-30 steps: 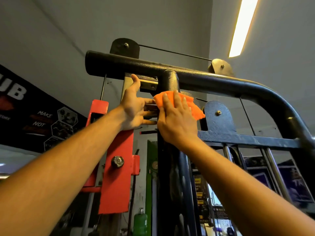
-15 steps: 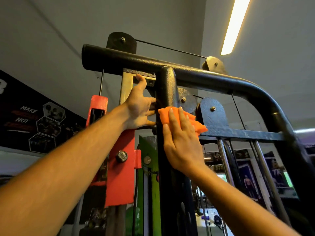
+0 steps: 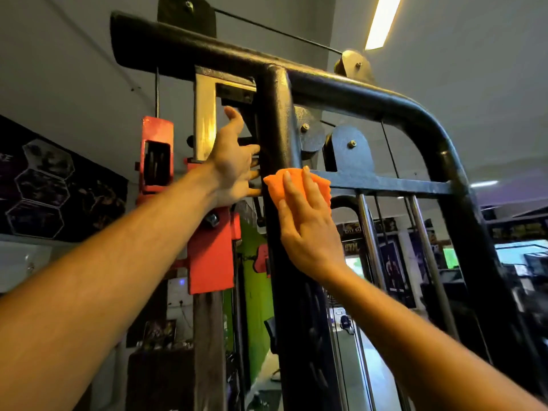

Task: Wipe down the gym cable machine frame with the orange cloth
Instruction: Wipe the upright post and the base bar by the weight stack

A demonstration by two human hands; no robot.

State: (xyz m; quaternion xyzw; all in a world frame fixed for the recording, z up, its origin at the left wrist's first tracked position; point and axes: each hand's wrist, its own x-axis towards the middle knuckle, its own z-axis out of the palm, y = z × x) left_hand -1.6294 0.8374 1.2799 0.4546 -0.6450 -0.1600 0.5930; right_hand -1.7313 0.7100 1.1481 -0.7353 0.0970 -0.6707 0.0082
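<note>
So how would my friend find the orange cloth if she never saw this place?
Look for the big black cable machine frame and follow its thick middle post down from the top bar. The orange cloth sits where a flat crossbar meets that post, pressed under the right hand. It is soft, crumpled and brighter than the hard red metal bracket to its left.

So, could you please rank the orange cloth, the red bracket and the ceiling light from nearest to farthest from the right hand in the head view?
1. Orange cloth: pressed under the right hand against the black upright.
2. Red bracket: to the left, beyond the left hand.
3. Ceiling light: far above, upper right.
</note>
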